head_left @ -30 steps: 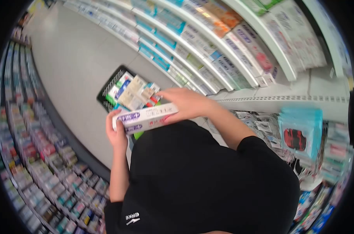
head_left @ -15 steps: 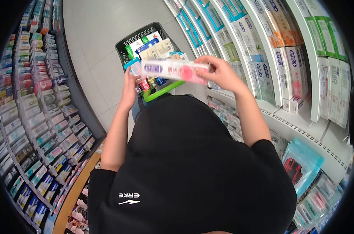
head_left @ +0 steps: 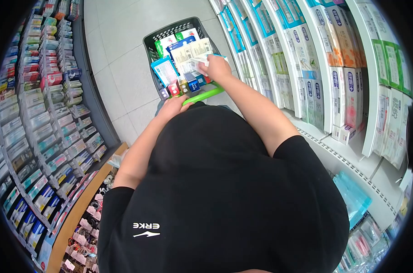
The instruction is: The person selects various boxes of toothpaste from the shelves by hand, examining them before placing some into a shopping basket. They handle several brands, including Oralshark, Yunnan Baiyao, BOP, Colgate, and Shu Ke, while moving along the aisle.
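A dark shopping basket [head_left: 148, 44] with a green handle [head_left: 205, 95] stands ahead of me, filled with boxes and packs. My left hand [head_left: 172, 108] is closed at the left part of the handle, its fingertips on the green bar. Over the right side of the basket, my right hand [head_left: 218, 68] grips a white pack [head_left: 198, 65], mostly hidden by the fingers and partly blurred. Beneath and around it lie beige boxes [head_left: 188, 50], a blue-and-white pack [head_left: 164, 72], a dark blue box [head_left: 193, 83] and a red box [head_left: 173, 87].
Shelves of boxed goods [head_left: 311, 86] line the right side. On the left, a long rack [head_left: 38, 132] holds many small hanging packs, with a wooden edge [head_left: 86, 200] near me. Grey tiled floor [head_left: 120, 50] runs between them. A light-blue bag [head_left: 352, 195] hangs low at right.
My right hand has lowered the white-and-pink pack from in front of me into the basket area. My left hand has moved down from beside the basket to the green handle.
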A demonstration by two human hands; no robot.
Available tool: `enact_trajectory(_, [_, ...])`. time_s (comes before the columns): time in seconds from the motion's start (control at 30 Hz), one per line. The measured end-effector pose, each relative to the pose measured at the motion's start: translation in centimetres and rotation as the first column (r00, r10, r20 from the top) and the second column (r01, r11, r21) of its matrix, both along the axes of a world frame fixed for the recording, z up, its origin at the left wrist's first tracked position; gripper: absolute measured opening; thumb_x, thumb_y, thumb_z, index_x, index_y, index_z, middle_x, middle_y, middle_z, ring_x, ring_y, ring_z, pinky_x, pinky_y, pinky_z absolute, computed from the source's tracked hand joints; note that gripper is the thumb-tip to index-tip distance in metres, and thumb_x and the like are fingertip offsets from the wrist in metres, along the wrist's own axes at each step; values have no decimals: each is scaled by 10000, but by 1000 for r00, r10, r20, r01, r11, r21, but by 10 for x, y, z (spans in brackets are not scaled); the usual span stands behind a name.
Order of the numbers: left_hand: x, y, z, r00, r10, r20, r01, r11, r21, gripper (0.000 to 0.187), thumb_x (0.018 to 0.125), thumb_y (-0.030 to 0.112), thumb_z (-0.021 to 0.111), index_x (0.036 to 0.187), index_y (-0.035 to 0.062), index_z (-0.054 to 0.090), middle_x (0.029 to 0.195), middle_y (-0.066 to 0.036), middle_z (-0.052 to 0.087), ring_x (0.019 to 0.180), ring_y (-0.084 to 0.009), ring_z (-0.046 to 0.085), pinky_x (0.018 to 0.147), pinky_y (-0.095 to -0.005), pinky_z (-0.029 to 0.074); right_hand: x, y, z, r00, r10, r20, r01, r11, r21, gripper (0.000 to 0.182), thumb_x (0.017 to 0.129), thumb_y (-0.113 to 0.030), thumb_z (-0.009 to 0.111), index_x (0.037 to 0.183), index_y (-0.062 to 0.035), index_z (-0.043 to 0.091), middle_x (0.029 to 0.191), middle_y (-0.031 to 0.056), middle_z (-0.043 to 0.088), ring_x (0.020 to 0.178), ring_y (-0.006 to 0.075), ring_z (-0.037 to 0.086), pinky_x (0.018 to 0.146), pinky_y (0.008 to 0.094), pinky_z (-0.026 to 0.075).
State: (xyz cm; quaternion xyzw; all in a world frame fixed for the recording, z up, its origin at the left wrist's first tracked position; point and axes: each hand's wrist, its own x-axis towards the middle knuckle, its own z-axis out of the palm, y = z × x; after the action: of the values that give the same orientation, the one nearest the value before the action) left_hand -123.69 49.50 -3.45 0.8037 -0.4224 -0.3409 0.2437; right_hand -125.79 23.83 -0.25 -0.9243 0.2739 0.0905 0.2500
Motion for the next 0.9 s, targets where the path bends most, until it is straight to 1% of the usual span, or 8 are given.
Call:
enact_trajectory(0.2, [-1, 1, 0, 1000, 29, -9, -29, 1000, 6, 441, 994, 498, 546, 1114, 85, 648, 933, -193, 708, 930, -392, 677, 826, -507, 509, -20, 14, 8, 984, 173, -34, -177, 973, -152, 450, 883, -395, 695, 1067, 13, 647, 1063, 227, 682, 1011, 379, 675, 828, 486, 560])
enact_trajectory(0.3, [-1, 1, -3, 1000, 22, -7, -22, 1000, -8, 435, 990, 501, 551, 1110, 95, 650, 923, -192, 708, 927, -394, 676, 825, -512, 507, -47, 19, 10, 867, 498, -10, -498, 865, -59, 393, 870, -360, 693, 1070, -25, 642, 1056, 192, 688, 1001, 360, 677, 849, 499, 544])
enact_trajectory(0.4, [3, -3, 5, 1000, -11, -28, 12, 999, 38, 427, 988, 507, 550, 1121, 113, 647, 929, -190, 708, 939, -394, 671, 836, -518, 499, -67, 32, 4, 731, 682, 14, -663, 705, 250, 342, 846, -323, 690, 1070, -69, 647, 1041, 161, 692, 1019, 347, 673, 865, 503, 532])
enact_trajectory(0.5, [5, -3, 9, 998, -48, -35, 50, 996, 71, 428, 988, 516, 545, 1155, 133, 636, 999, -180, 703, 1022, -374, 651, 887, -518, 479, -69, 37, -6, 693, 719, 51, -720, 685, 111, 347, 831, -298, 686, 1115, -103, 645, 1011, 139, 709, 980, 334, 690, 820, 487, 548])
enact_trajectory(0.67, [5, -1, 15, 999, -31, 15, 29, 990, 138, 483, 976, 523, 554, 1260, 136, 604, 1197, -146, 659, 1195, -334, 573, 991, -502, 428, -55, 52, -5, 733, 658, -173, -669, 743, -12, 190, 809, -189, 661, 960, -89, 722, 905, 140, 735, 854, 334, 723, 729, 459, 572])
enact_trajectory(0.8, [3, 30, 14, 966, 204, 158, -202, 979, -24, 567, 965, 487, 572, 1352, 74, 556, 1298, -174, 620, 1252, -355, 546, 1045, -482, 414, -50, 62, 3, 803, 545, -241, -569, 821, -39, 147, 790, -114, 625, 809, -61, 762, 877, 160, 750, 847, 317, 744, 734, 445, 591])
enact_trajectory(0.83, [9, 48, 12, 945, 307, 115, -306, 952, -24, 561, 969, 475, 569, 1348, 61, 559, 1349, -186, 600, 1287, -354, 529, 1071, -470, 405, -49, 62, 4, 795, 553, -249, -578, 815, -35, 153, 789, -111, 621, 810, -57, 762, 878, 165, 751, 847, 320, 745, 735, 444, 591])
enact_trajectory(0.9, [12, 94, 4, 795, 597, 103, -602, 799, 15, 523, 990, 456, 547, 1309, 44, 595, 1294, -203, 635, 1236, -364, 576, 1047, -450, 436, -44, 61, 7, 783, 565, -260, -592, 805, -32, 165, 787, -104, 611, 813, -47, 763, 881, 174, 751, 847, 325, 746, 737, 444, 593])
